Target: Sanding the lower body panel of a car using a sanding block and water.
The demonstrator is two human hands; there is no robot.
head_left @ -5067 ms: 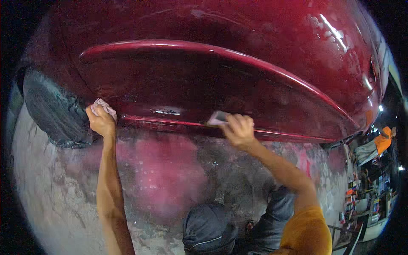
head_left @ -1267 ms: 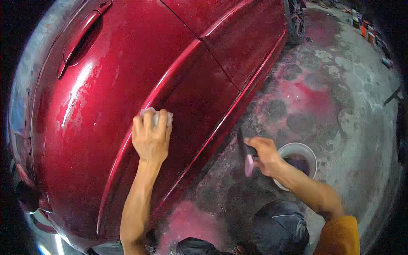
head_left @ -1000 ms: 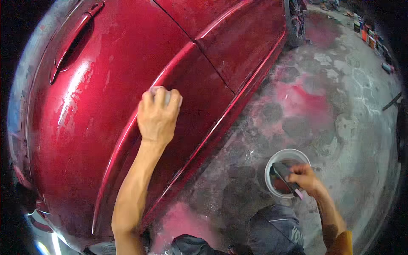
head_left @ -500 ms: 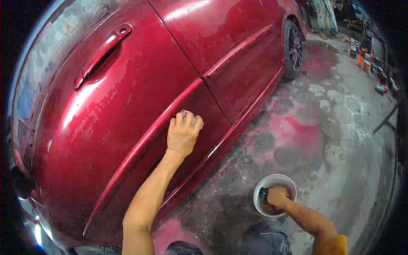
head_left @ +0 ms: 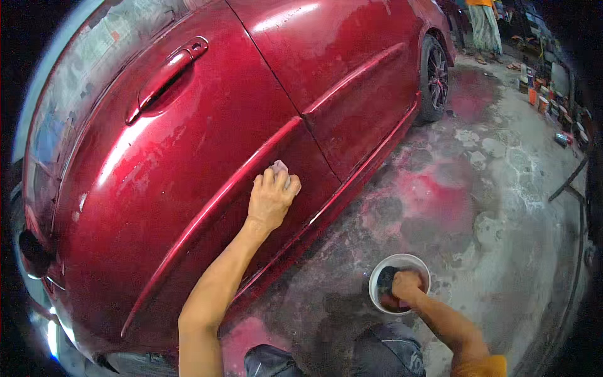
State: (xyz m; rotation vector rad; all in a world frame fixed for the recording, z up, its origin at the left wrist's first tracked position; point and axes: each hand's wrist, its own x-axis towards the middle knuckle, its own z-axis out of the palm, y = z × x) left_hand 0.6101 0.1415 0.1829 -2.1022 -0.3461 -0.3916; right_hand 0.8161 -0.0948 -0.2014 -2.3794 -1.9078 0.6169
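Observation:
My left hand (head_left: 271, 200) is pressed to the lower part of a wet-looking red car door (head_left: 157, 188), just under its raised crease. Bent fingers grip a small pale pinkish-grey folded piece (head_left: 279, 166), paper or cloth, against the paint. To the right, my right hand (head_left: 409, 284) reaches down into a white bucket (head_left: 373, 295) on the floor. A dark, soft-looking bundle (head_left: 385, 279) is at its fingers, possibly a cloth. Its fingertips are partly hidden inside the bucket, and its fingers are curled.
A door handle (head_left: 166, 78) sticks out at upper left, and the car's wheel (head_left: 433, 78) is at the far end. Several cans (head_left: 553, 107) line the right wall. Another person's patterned garment (head_left: 483, 28) shows at the back. Pink overspray marks the concrete floor (head_left: 502, 220).
The view has shifted slightly. My left hand stays at nearly the same spot on the door, with more of the pale piece showing. My right hand remains in the bucket, the dark bundle slightly higher.

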